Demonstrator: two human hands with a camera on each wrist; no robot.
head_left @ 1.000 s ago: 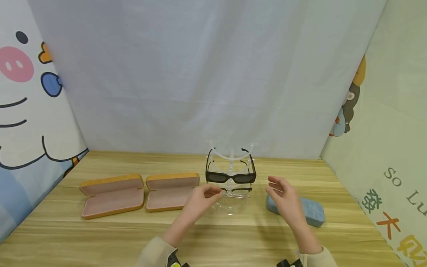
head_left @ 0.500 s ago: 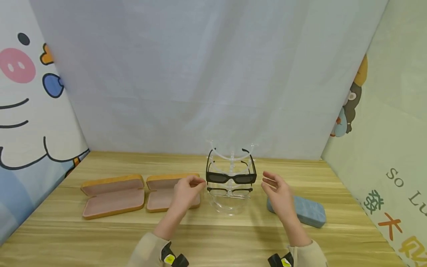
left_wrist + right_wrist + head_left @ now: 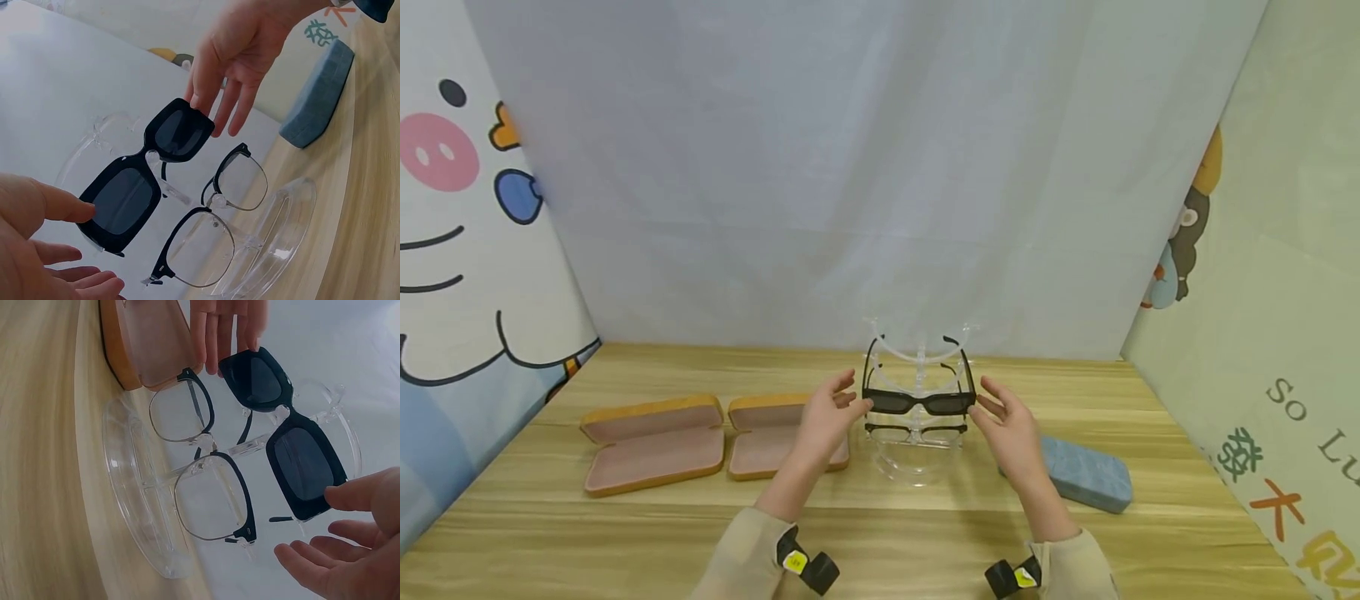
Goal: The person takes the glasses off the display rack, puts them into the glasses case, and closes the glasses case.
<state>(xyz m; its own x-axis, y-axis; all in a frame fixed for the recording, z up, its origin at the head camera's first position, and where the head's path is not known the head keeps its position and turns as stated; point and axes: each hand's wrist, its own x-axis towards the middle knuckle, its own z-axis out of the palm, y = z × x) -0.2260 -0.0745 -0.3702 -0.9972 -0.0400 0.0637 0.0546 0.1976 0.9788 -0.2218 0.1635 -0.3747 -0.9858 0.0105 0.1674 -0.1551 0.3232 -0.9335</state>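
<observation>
Black sunglasses [image 3: 917,403] with dark lenses rest on a clear display stand [image 3: 921,346], above a pair of half-rim eyeglasses [image 3: 916,432] with clear lenses. My left hand [image 3: 827,421] is at the left side of the sunglasses. In the left wrist view its thumb touches the front corner, while its other fingers stay spread beside the frame. At the opposite side is my right hand [image 3: 1011,433]. The right wrist view shows its thumb [image 3: 350,494] against the frame's outer corner, with the remaining fingers loosely extended and apart from it.
Two open orange glasses cases [image 3: 655,454] with pink lining lie left of the stand; the nearer one [image 3: 767,450] is partly behind my left hand. A closed blue glasses case [image 3: 1090,475] lies to the right on the wooden table [image 3: 917,542]. A pale curtain [image 3: 880,167] hangs behind.
My left hand first moved left, away from the eyeglasses, then up to the sunglasses. My right hand has moved left to their other side. The stand and cases stay put.
</observation>
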